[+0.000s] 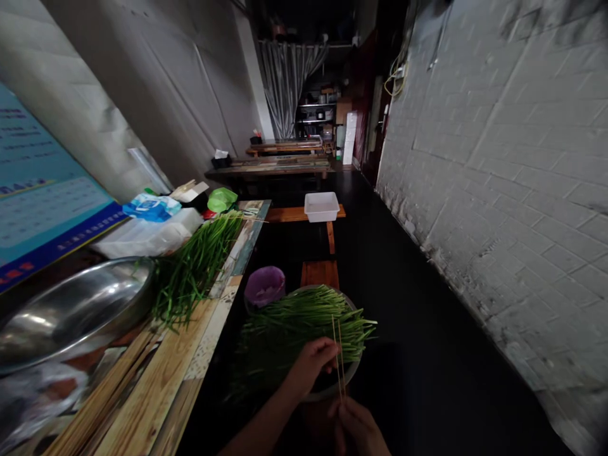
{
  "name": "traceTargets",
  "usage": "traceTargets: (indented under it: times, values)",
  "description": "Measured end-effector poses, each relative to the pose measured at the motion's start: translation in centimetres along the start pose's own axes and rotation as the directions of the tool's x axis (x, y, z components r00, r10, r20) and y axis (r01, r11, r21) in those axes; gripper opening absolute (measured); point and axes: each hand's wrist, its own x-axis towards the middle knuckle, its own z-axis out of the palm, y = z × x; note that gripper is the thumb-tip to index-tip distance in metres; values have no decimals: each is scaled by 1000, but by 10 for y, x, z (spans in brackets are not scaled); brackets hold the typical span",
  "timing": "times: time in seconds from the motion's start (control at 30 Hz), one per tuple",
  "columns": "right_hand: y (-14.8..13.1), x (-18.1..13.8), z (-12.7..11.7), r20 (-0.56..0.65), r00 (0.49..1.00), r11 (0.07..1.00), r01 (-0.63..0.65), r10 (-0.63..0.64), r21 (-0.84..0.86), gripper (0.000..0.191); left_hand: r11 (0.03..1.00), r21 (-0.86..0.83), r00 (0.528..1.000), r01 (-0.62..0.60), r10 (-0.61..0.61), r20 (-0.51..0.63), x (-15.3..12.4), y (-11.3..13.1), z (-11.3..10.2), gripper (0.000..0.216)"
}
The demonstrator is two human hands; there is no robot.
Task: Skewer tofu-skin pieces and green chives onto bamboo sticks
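Two thin wooden skewers stand nearly upright in front of me. My right hand is closed around their lower ends, partly in shadow. Higher up, my left hand is closed with its fingertips pinched at the skewers. Just beyond both hands, a heap of long green garlic chives fills a round basin, with the pale cut ends pointing right. Much of the basin's near left side is lost in darkness.
On the patchwork table at left lie more chives, a steel bowl and bundled skewers. A purple-lined bin stands by the basin. A white tub sits on a bench. A brick wall runs along the right.
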Motion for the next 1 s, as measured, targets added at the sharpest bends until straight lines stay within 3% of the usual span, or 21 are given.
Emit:
traceTargets:
  times: [0.13, 0.23, 0.37, 0.5, 0.57, 0.67, 0.77, 0.9, 1.0]
  values:
    - [6, -10, 0, 12, 1000, 1000, -19, 20, -11, 50, 999, 48, 1000, 14, -14, -20, -11, -8, 4, 35]
    - [8, -9, 5, -99, 995, 1000, -28, 29, 12, 53, 990, 137, 999, -17, 21, -27, -20, -14, 7, 32]
    - [9, -1, 2, -211, 973, 993, 73, -90, -89, 49, 980, 200, 1000, 0, -1, 7, -21, -29, 5, 34]
    - [5, 5, -26, -427, 883, 979, 152, -197, -137, 43, 941, 338, 997, -12, 36, -66, 4, -49, -15, 36]
    - [2, 6, -44, -514, 841, 986, 148, -168, -79, 44, 865, 495, 987, -80, 137, -80, 23, -59, -26, 27]
    - [-2, 10, -60, -521, 851, 997, 82, -71, -2, 45, 709, 683, 970, -176, 242, -1, 53, -73, -32, 18]
    - [-2, 17, -64, -515, 854, 996, 32, -71, -83, 43, 573, 792, 969, -212, 227, 95, 80, -87, -26, 19]
    - [2, 24, -65, -513, 849, 976, 17, -128, -216, 37, 372, 906, 973, -201, 179, 142, 108, -100, -16, 19]
    - [3, 26, -71, -551, 814, 951, 4, -183, -309, 36, 318, 924, 971, -214, 176, 164, 118, -101, -12, 17]
